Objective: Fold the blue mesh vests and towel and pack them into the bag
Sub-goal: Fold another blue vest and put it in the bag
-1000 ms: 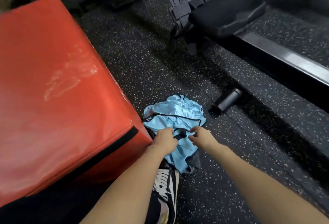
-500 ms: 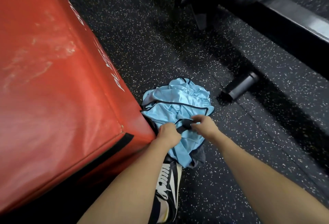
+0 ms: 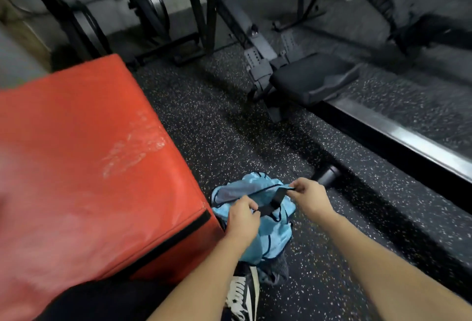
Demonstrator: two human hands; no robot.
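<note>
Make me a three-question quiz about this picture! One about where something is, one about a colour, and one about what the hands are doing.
1. Where is the blue vest pile?
A. on the floor beside the red box
B. on top of the red box
C. on the black seat

2. What colour is the big padded box?
A. green
B. red
C. yellow

3. What are the hands doing?
A. resting flat
B. holding the shoe
C. gripping a black strap

Answers: 1 A, the pile touches the box's corner; 2 B, its cover is red; 3 C, the left hand and right hand pull the black strap taut.
</note>
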